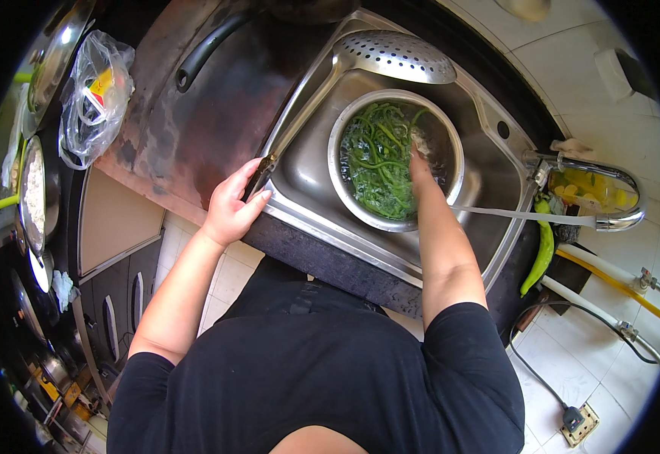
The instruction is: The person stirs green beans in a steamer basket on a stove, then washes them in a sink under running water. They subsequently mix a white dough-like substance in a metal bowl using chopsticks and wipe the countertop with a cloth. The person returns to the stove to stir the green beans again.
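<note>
Long greens soaking in a metal bowl, a hand plunged among them while a skimmer leans across the sink.
The metal bowl (333, 160) stands in the sink (307, 170), presumably so that spills drain away, and the tap (624, 219) on its right sends a stream of water (523, 216) to its right rim. The right hand (419, 162) reaches into the bowl beside the greens; foam and water cover its fingers, so their spread cannot be told. Left of the bowl, the left hand's (231, 204) fingers hold the dark handle end of the skimmer (398, 59), probably to steady it; its perforated head lies behind the bowl. Inside the bowl, the greens (378, 163) look thin, bright, wet and tangled, bunched mostly toward its left.
</note>
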